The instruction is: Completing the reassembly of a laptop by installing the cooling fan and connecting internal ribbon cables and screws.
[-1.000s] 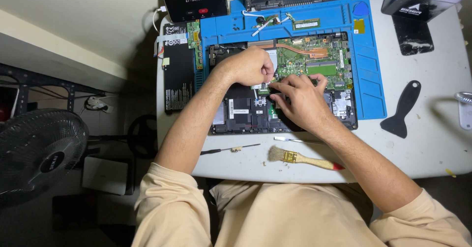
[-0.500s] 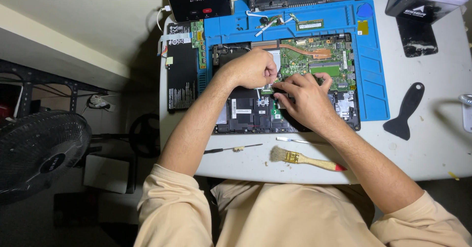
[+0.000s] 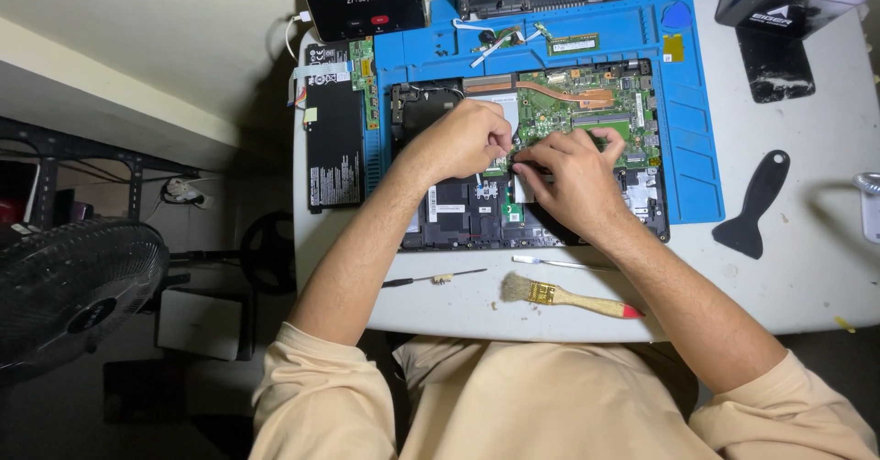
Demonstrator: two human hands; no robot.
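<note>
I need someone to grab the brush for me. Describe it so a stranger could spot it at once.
Start at the blue work mat with the opened laptop that both hands work on. On the bare white table between the laptop's near edge and the person's body lies the brush. It is the only tool there with pale bristles, a gold band and a wooden handle tipped red; the tools beside it are thin and metallic.

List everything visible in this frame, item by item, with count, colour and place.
opened laptop base: 1, black with green board, on mat
mat: 1, blue, on table
table: 1, white
battery pack: 1, black, left of mat
phone: 1, dark, top edge
brush: 1, wooden handle with red tip, near edge
screwdriver: 1, black, left of brush
pry tool: 1, black, right
fan: 1, black, floor left
left hand: on board
right hand: on board
</note>
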